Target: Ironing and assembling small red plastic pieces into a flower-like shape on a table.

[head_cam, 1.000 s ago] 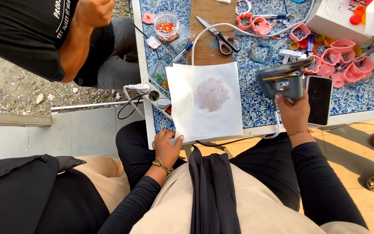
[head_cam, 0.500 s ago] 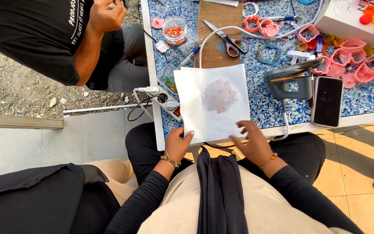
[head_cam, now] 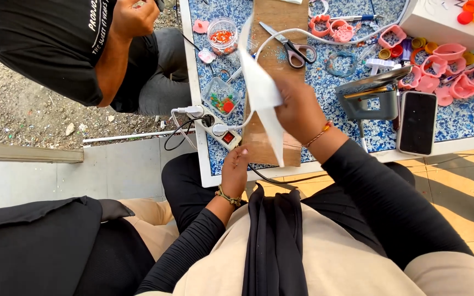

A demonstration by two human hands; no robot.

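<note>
Your right hand (head_cam: 298,107) pinches the white sheet of paper (head_cam: 263,93) and lifts it on edge above the wooden board (head_cam: 272,82), fingers closed on its right side. Your left hand (head_cam: 235,171) rests at the near end of the board; its fingers seem to touch the paper's lower tip, though the view is too tight to be sure. Scissors (head_cam: 292,48) lie on the board's far right edge. The grey heat tool (head_cam: 373,96) sits right of the board, a dark phone (head_cam: 417,121) beyond it. A white power strip (head_cam: 215,127) lies left of the board.
</note>
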